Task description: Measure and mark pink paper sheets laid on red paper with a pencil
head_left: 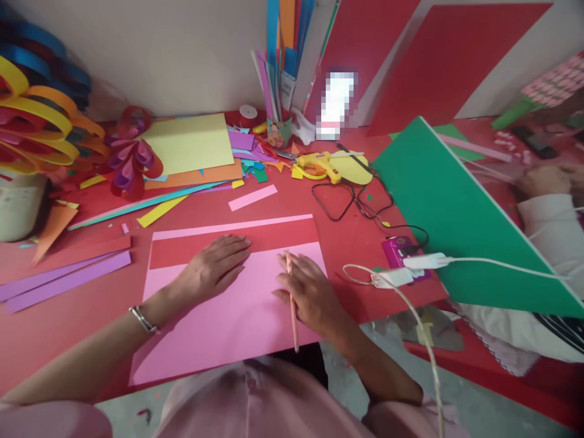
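A large pink paper sheet (pixel 219 322) lies in front of me, with a red paper strip (pixel 171 251) across its upper part. Pink shows again as a narrow band above the red. My left hand (pixel 212 267) rests flat on the strip and sheet, fingers stretched out to the right. Over the right side of the sheet, my right hand (pixel 312 292) grips a slim pink pencil (pixel 293 322), one end pointing down toward my lap. A short pink paper strip (pixel 252 198) lies just beyond the sheet.
A yellow glue gun (pixel 319 165) with a black cord lies behind scissors and paper scraps. Right of me are a purple power socket (pixel 404 258), white cables and a green board (pixel 474 225). A co-worker's sleeve (pixel 550 222) shows behind it. Purple strips (pixel 73 283) lie left.
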A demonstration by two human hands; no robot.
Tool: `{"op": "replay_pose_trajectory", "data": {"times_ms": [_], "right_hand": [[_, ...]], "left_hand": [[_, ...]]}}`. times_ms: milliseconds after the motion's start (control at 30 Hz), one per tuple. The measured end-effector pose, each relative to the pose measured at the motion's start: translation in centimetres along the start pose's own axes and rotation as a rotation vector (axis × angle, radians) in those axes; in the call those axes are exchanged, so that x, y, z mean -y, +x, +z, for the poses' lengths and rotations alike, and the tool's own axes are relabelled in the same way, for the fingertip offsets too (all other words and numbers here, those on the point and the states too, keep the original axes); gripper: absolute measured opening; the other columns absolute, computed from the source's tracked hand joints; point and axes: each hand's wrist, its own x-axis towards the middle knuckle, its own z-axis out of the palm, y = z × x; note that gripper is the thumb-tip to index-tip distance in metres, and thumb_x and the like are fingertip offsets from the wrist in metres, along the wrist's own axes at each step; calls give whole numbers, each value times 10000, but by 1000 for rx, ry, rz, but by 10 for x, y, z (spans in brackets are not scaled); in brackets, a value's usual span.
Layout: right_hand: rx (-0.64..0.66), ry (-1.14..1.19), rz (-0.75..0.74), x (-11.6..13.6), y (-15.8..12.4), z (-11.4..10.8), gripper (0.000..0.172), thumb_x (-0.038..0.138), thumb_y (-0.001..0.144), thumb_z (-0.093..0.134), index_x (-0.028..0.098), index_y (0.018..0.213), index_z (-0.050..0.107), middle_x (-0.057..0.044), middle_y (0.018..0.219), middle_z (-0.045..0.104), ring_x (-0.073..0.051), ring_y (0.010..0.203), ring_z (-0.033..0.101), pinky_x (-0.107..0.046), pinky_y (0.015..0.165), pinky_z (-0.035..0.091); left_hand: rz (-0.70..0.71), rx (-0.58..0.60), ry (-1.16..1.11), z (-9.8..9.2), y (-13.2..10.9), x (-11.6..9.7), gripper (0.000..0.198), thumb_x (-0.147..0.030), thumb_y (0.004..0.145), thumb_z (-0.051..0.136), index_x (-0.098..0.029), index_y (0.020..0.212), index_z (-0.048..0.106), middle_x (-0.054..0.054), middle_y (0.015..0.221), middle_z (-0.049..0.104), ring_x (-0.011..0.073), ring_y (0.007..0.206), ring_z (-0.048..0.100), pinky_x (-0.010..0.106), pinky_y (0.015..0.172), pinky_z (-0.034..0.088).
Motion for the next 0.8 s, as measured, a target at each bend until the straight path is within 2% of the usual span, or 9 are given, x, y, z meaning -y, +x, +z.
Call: {"op": "replay_pose_trajectory", "data": {"times_ms": [167, 333, 500, 633, 800], "right_hand": [[60, -64, 170, -10, -7, 8, 198, 352, 1051, 601, 193, 1168, 613, -251, 1575, 561, -370, 1552, 454, -656, 1185, 475], [52, -53, 184, -10, -7, 12, 255, 384, 1038, 625, 184, 1191, 585, -272, 1625, 492, -380, 1583, 398, -654, 1201, 456], [44, -79, 137, -11, 0, 0, 201, 365, 1045, 618, 188, 1137, 591, -277, 1538, 582, -387, 1484, 529, -628, 1136, 514], [14, -141, 19, -21, 12, -10, 71, 253, 1066, 566, 207, 1046, 616, -212, 1435, 685, -348, 1362, 634, -559, 1078, 550], [-2, -204, -3, -36, 22, -2, 141, 217, 1067, 553, 195, 948, 625, -207, 1320, 745, -323, 1300, 675, -513, 1069, 556]], "left_hand": [[1, 1, 38, -1, 1, -2, 522, -172, 1007, 648, -232, 1518, 556, 140, 1458, 683, 306, 1406, 623, 558, 1201, 511], [-12, 13, 68, 0, 0, -3, 591, -174, 1008, 640, -262, 1575, 501, 116, 1482, 671, 302, 1424, 608, 564, 1221, 484], [-7, 3, 62, 1, 0, -3, 580, -186, 1015, 620, -262, 1578, 502, 110, 1473, 678, 295, 1416, 615, 560, 1235, 466], [-4, 13, 66, 1, -1, -3, 581, -171, 1007, 620, -239, 1574, 513, 123, 1492, 662, 313, 1429, 601, 576, 1237, 458], [-16, 19, 69, 1, -1, -3, 614, -165, 1008, 606, -259, 1601, 483, 109, 1516, 644, 304, 1430, 600, 563, 1254, 433]]}}
